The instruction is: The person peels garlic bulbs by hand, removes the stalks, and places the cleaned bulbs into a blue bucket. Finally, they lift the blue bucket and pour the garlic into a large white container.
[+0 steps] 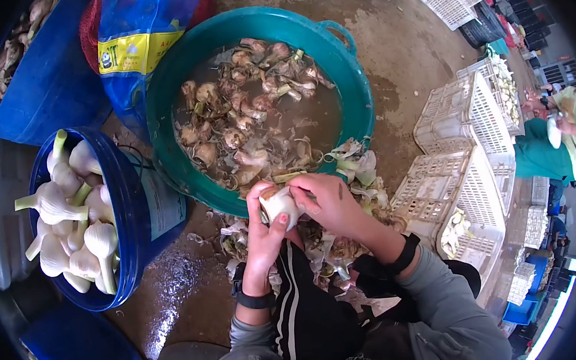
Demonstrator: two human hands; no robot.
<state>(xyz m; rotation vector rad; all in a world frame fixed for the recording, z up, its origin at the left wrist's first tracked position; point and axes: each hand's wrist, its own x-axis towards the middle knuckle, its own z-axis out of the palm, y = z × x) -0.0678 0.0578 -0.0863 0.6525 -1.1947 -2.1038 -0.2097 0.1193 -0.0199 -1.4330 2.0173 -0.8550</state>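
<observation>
A white garlic bulb is held between both hands, above the near rim of a green tub. My left hand wraps round its left side, thumb on the front. The fingers of my right hand are bent against the bulb's upper right side; what they pinch there is too small to make out. Brown, unpeeled garlic bulbs lie in murky water in the tub. To the left, a blue bucket holds clean white garlic bulbs with cut stems.
Peeled skins are heaped below and right of the tub. White plastic crates stand at the right. A blue bag with a yellow band and a blue container are at the upper left. Another person is at the far right.
</observation>
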